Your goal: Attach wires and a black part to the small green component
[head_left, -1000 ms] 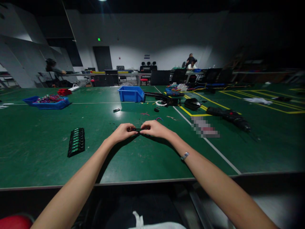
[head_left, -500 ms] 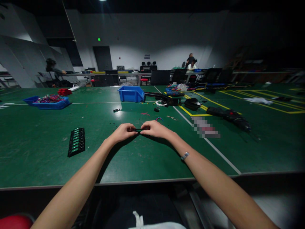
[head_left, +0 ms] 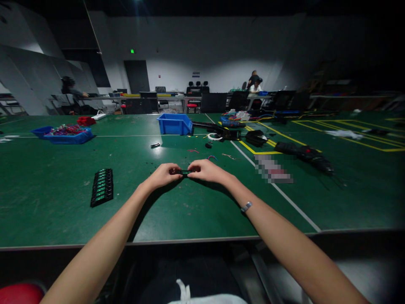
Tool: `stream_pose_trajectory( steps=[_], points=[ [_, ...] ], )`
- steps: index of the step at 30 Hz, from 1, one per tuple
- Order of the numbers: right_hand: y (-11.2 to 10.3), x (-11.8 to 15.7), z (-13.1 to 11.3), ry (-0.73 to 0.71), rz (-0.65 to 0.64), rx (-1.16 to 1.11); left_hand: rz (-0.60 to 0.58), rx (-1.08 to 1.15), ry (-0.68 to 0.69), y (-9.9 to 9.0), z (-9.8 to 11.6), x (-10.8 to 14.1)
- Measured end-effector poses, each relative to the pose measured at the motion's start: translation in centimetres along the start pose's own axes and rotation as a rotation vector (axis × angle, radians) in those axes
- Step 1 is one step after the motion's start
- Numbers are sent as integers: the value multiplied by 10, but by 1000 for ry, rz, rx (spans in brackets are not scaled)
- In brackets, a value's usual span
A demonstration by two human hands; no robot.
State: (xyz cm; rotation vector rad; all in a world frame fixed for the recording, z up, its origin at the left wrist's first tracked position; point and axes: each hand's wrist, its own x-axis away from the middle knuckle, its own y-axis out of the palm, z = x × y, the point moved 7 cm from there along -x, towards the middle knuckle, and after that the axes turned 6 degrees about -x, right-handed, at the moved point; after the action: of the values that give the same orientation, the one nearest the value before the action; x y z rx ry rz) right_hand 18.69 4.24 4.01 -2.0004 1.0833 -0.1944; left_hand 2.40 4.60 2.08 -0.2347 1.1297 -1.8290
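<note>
Between my two hands is a small dark strip with green on it (head_left: 184, 173), close above or on the green table (head_left: 177, 211). My left hand (head_left: 166, 174) pinches its left end, and my right hand (head_left: 204, 171) pinches its right end. Fingers cover both ends, so only a short middle piece shows. To the left lies a black holder with a row of green strips (head_left: 101, 187). Tiny dark bits are scattered just beyond my left hand, and a small dark piece with a bright edge (head_left: 155, 145) lies farther off.
A blue bin (head_left: 175, 124) stands beyond my hands. At far left, a blue tray (head_left: 69, 137) holds coloured wires. A white ring (head_left: 214, 137), wire scraps and black tool-like items (head_left: 303, 156) lie to the right. People sit or stand at the back.
Almost nothing differs. Both hands keep their pinch on the strip in the same place, and the view has shifted very slightly.
</note>
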Motion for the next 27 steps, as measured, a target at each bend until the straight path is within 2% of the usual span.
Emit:
stream_pose_trajectory(
  steps=[27],
  points=[
    [-1, 0, -3, 1, 4, 15, 0, -93, 27, -2, 4, -1]
  ],
)
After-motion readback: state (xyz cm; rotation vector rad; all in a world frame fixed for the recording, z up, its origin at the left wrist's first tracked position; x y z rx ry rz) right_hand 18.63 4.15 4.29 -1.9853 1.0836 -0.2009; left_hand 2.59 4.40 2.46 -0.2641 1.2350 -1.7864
